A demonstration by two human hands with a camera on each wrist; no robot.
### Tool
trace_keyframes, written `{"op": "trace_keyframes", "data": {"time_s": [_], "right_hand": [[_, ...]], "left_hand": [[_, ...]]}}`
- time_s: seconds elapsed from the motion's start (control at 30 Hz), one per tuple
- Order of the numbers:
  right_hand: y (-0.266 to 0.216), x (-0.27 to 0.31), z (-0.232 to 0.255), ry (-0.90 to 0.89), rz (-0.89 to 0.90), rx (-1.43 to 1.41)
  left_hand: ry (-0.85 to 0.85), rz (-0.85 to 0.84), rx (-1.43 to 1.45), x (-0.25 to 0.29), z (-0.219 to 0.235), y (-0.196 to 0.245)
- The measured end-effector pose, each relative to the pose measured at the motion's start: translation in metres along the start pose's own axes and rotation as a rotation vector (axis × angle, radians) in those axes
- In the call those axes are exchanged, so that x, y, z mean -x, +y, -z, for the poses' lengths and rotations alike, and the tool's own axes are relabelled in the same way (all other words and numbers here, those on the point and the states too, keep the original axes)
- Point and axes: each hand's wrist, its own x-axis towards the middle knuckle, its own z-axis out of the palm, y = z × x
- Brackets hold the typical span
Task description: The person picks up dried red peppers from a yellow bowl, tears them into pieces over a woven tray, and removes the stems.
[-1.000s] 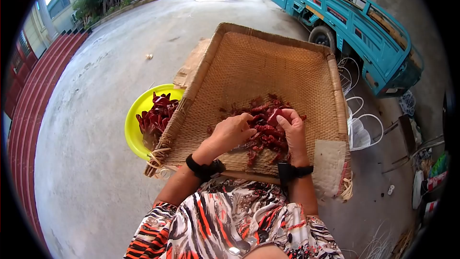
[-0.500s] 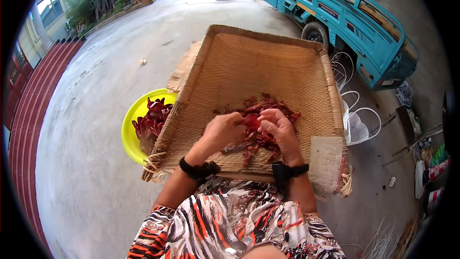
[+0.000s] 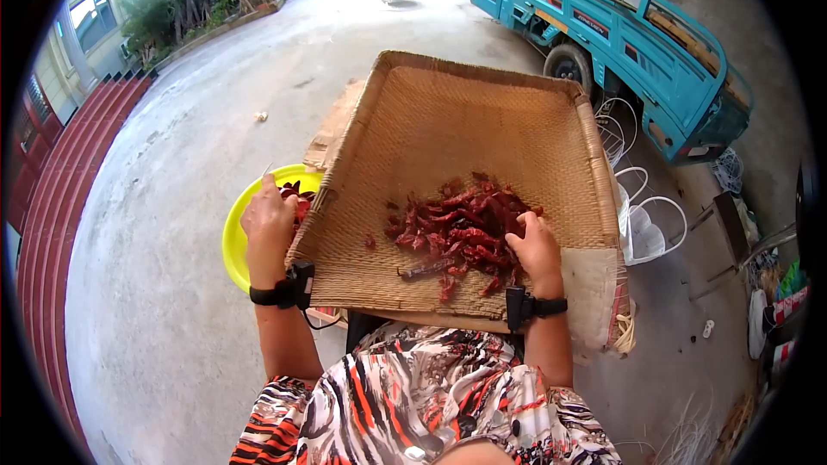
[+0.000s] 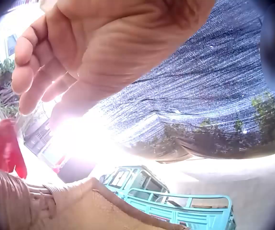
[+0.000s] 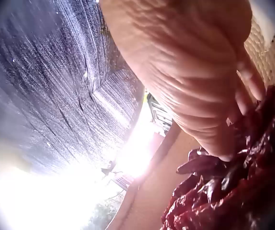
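Observation:
My left hand [image 3: 269, 222] is over the yellow basin [image 3: 234, 245] at the left, its fingers loosely bent. A red chili pepper [image 4: 9, 149], slightly blurred, shows below the fingertips in the left wrist view, apart from them and beside the woven rim. More dark red peppers [image 3: 297, 191] lie in the basin, partly behind the hand. At the right side of a heap of dried chili peppers [image 3: 461, 228] is my right hand [image 3: 536, 250]. Its thumb touches the heap while other fingertips reach in among the peppers; I cannot tell whether it grips one.
The heap lies in a large woven tray [image 3: 469, 112] with raised rims, patched with cardboard [image 3: 587, 288] at the near right. A white bag [image 3: 644, 231] stands right of it. Farther off are a turquoise cargo tricycle [image 3: 620, 39] and red steps [image 3: 73, 181].
Both hands were together over the heap, handling a red pepper. The left hand has swung left over the basin, and the pepper is now away from its fingers. The right hand has shifted right and down.

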Motion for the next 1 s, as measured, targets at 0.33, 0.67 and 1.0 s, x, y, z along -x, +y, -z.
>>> {"op": "trace_keyframes", "data": {"time_s": [0.33,0.67,1.0], "right_hand": [[-0.02,-0.004,0.004,-0.005,0.041,-0.742],[-0.075,0.019,0.016,-0.406,0.056,-1.483],[0.006,-0.018,-0.024,0.175,-0.015,-0.787]], "left_hand": [[-0.47,-0.45,0.36,0.039,-0.013,0.103],[-0.643,-0.643,0.763,0.069,-0.059,0.129],[-0.278,-0.179,0.483,0.016,-0.027,0.076]]}}
